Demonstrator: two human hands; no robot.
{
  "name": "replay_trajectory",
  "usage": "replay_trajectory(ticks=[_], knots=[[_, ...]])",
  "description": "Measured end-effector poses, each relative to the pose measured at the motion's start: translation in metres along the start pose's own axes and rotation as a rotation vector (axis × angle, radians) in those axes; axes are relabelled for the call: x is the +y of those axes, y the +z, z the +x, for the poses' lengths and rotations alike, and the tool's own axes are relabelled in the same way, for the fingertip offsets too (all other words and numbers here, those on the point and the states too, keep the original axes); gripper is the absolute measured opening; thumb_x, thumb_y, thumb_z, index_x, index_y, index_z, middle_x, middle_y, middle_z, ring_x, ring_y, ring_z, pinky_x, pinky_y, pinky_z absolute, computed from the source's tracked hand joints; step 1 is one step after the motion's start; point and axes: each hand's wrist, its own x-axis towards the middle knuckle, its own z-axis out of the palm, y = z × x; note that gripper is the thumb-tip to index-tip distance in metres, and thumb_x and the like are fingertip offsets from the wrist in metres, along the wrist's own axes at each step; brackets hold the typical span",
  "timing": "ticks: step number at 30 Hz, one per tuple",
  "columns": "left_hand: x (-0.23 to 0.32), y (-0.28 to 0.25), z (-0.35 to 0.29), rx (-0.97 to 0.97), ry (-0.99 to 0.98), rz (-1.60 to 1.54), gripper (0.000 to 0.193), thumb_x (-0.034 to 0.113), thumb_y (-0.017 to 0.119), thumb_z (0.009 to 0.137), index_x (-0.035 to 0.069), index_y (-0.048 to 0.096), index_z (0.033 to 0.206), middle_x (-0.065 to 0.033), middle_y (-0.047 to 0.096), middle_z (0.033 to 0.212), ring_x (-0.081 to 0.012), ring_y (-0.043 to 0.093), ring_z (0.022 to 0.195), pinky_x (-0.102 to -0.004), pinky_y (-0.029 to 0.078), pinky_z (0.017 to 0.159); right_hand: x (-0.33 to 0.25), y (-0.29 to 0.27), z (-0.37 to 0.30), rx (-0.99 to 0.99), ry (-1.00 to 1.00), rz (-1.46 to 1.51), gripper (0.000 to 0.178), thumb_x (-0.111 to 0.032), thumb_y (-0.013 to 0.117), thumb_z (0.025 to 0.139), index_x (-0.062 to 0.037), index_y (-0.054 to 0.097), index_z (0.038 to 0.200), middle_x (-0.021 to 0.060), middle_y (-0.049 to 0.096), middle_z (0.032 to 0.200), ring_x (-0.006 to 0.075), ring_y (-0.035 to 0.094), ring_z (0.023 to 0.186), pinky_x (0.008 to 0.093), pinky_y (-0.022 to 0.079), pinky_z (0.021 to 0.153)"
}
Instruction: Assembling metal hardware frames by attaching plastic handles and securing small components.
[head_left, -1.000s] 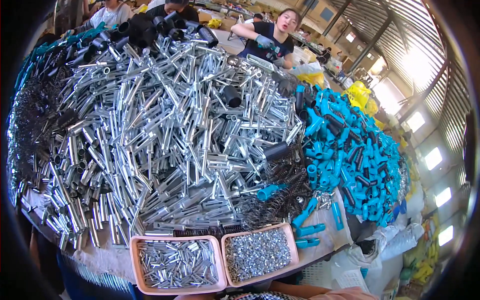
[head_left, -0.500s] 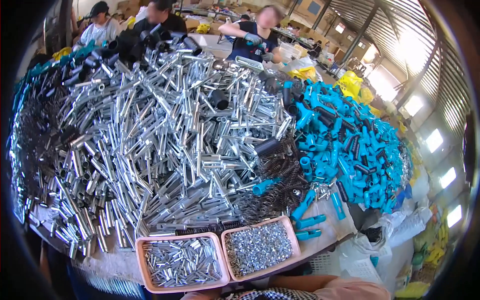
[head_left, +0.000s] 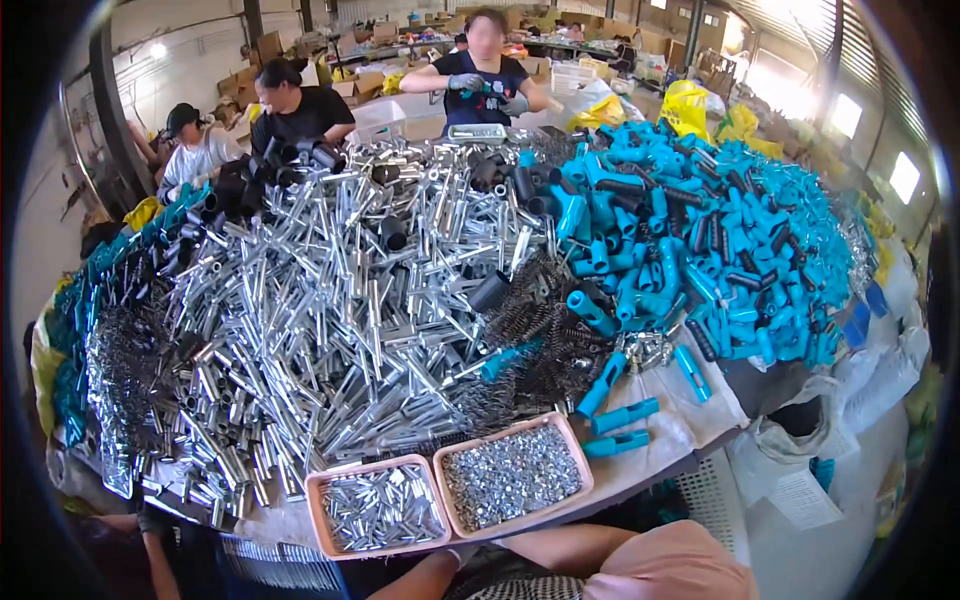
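Desk: covered in pale, wrinkled sheeting, bare near its front right corner.
Left tray: shallow pink box with rounded corners at the front edge, holding short, smooth, shiny metal pins.
Right tray: matching pink box beside the left one, filled with a grainy layer of tiny silvery metal bits.
Hands: the left forearm and the right forearm, the latter below a pink sleeve, run toward the desk's front edge by the trays; left hand and right hand are hidden there, so how far open they are and what they hold cannot be told.
Metal heap: slotted silvery tubes and rods, hard and glossy, piled over the middle, with smooth black cylinders among them.
Springs: dark coiled wire, tangled, between the metal and the teal.
Teal pile: smooth, hollow teal parts mounded toward the right edge; slotted teal pieces lie just beside the right tray.
Far edge: a co-worker in gloves holds a teal piece.
Change: compared with a second ago, the view has swung, showing more of the forearms and of the people beyond; the trays remain side by side and full.
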Motion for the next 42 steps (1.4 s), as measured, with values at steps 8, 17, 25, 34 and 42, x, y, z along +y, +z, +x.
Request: replay_trajectory(ticks=[8, 17, 25, 34, 42], knots=[[0.008, 0.013, -0.007, -0.072, 0.081, 0.124, 0.041, 0.035, 0.062, 0.091, 0.004, 0.065, 0.117, -0.0117, 0.070, 0.105, -0.0259, 0.065, 0.099, -0.0387, 0.051, 0.089, -0.013, -0.027, 0.006, -0.023, 0.011, -0.137, 0.031, -0.026, 0.057, 0.090, -0.0023, 0.066, 0.108, 0.0114, 0.071, 0.093, 0.0275, 0.066, 0.077, 0.0406, 0.052, 0.072], [0.022, 0.032, -0.031, -0.218, 0.216, 0.318, 0.037, 0.031, 0.063, 0.092, 0.003, 0.065, 0.115, -0.0123, 0.071, 0.101, -0.0261, 0.067, 0.096, -0.0387, 0.053, 0.086, -0.029, -0.041, -0.021, 0.023, -0.017, -0.248, 0.032, -0.026, 0.057, 0.090, -0.0030, 0.066, 0.110, 0.0120, 0.071, 0.094, 0.0289, 0.065, 0.076, 0.0418, 0.051, 0.071], [-0.061, -0.020, -0.003, -0.201, -0.137, -0.900, 0.070, 0.061, 0.048, 0.090, 0.006, 0.053, 0.134, -0.0139, 0.057, 0.138, -0.0332, 0.054, 0.124, -0.0534, 0.039, 0.110, -0.056, -0.033, -0.153, 0.077, -0.628, -1.045, 0.057, -0.017, 0.051, 0.086, -0.0206, 0.042, 0.143, 0.0229, 0.066, 0.087, 0.0426, 0.065, 0.073, 0.0527, 0.049, 0.066], [-0.004, 0.074, -0.047, -0.608, -0.325, -1.381, 0.043, 0.027, 0.039, 0.097, 0.003, 0.050, 0.131, -0.0122, 0.060, 0.123, -0.0341, 0.051, 0.124, -0.0590, 0.031, 0.113, 0.021, -0.082, -0.295, -0.329, -0.185, 0.176, 0.105, -0.006, 0.070, 0.076, -0.0192, 0.010, 0.160, 0.0044, 0.038, 0.150, 0.0187, 0.041, 0.133, 0.0294, 0.036, 0.105], [0.189, 0.172, -0.114, -0.465, 1.055, 0.863, 0.053, 0.034, 0.073, 0.083, 0.001, 0.057, 0.121, -0.0189, 0.061, 0.113, -0.0386, 0.056, 0.112, -0.0493, 0.039, 0.103, 0.118, -0.103, -0.354, 0.176, -0.024, 0.054, 0.030, -0.002, 0.079, 0.065, -0.0003, 0.070, 0.094, 0.0029, 0.068, 0.082, 0.0105, 0.061, 0.078, 0.0311, 0.051, 0.069]])
